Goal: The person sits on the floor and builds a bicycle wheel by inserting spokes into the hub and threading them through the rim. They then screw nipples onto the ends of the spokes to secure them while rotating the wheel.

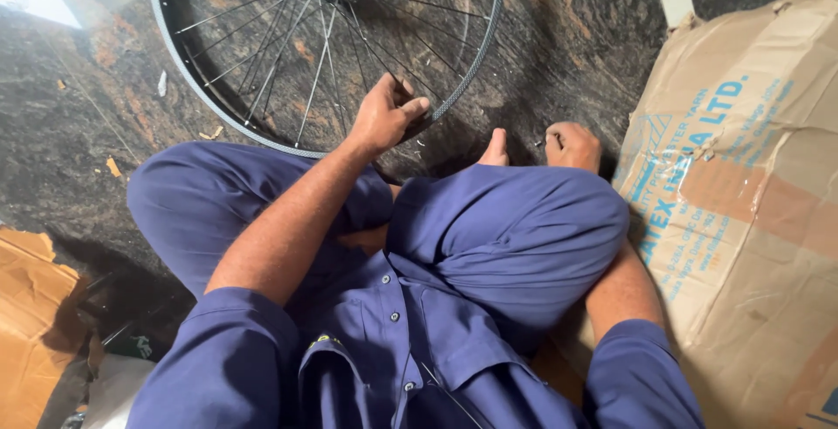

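Seated cross-legged in blue workwear, right hand (572,144) curled loosely on the floor (78,123) holding nothing, left hand (384,116) clamped on the bicycle wheel (327,49) rim beyond the knees: light, stiff, spokes likely bendable, best gripped at rim.

The wheel (323,45) lies flat on the dark stone floor (78,106), filling the far middle; its rim and spokes bar any straight reach across it, though fingers fit between spokes. The left hand (384,115) grips the near rim. The raised knee (515,228) blocks the near middle, and the right hand (572,145) sits closed on the floor just past it, beside a bare toe (496,148). To the right, flattened cardboard (742,167) covers the floor. Between rim and cardboard, a strip of bare floor runs far. Left of the wheel the floor is open, with small scraps (113,167). More cardboard (30,324) lies near left.
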